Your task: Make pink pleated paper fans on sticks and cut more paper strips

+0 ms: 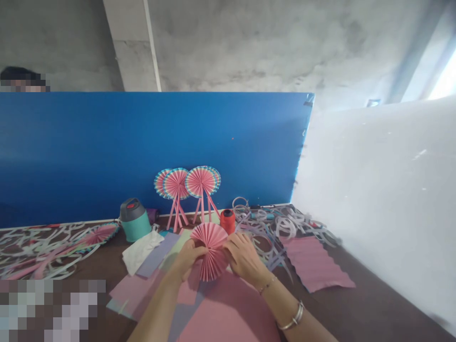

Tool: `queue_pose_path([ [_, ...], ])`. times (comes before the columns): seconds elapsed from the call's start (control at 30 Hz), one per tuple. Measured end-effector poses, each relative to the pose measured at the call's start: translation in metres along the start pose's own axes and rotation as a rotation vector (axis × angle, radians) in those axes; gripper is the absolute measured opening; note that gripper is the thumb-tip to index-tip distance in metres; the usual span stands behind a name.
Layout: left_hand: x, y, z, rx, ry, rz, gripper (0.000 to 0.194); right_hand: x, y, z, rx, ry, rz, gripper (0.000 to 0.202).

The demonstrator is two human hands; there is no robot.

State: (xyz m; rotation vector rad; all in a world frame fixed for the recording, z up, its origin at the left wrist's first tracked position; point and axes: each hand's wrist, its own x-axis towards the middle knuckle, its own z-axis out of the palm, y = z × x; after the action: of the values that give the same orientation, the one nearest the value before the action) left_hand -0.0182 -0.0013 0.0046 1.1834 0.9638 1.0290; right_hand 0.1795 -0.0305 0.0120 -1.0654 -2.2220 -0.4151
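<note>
Pink paper (231, 316) lies flat on the tabletop (359, 313), nearest the camera in the head view, with the pleated pink disc (210, 273) raised just beyond it, between the two hands. The left hand (187, 259) pinches the disc's left side, its thumb across the front pleats towards the centre; the right hand (244, 259) has its fingers curled in at the right edge, seemingly pinching it too, though its thumb is hard to make out. Good handling here, I judge, means light, matched pressure from both sides, folds spaced evenly around the middle and the centre kept flat, since a hard squeeze could crush the pleats or make the disc cone. The red spool (227, 221) stands just behind the disc; the finished-looking fans (201, 183) lean farther back by the blue panel (107, 142).
</note>
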Motion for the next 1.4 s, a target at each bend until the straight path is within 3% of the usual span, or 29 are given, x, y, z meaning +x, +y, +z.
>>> queue_pose_path([
  [0.27,0.001,-0.001,0.006,-0.083,0.009,0.059,0.016,0.0,0.0,0.001,0.052,0.074,0.012,0.017],
  [0.5,0.0,0.004,0.0,-0.055,-0.019,-0.004,0.015,-0.002,0.006,0.004,0.113,0.103,0.045,0.024],
  [0.83,-0.002,0.008,-0.002,-0.075,0.045,-0.003,0.02,-0.004,0.012,0.007,0.176,0.073,0.06,0.031],
  [1.3,0.002,0.002,-0.001,-0.105,0.09,-0.014,0.029,-0.005,0.011,0.007,0.224,0.123,0.106,0.023],
  [1.4,0.003,0.001,-0.003,-0.079,0.086,-0.025,0.031,-0.006,0.016,0.005,0.28,0.193,0.172,0.02],
])
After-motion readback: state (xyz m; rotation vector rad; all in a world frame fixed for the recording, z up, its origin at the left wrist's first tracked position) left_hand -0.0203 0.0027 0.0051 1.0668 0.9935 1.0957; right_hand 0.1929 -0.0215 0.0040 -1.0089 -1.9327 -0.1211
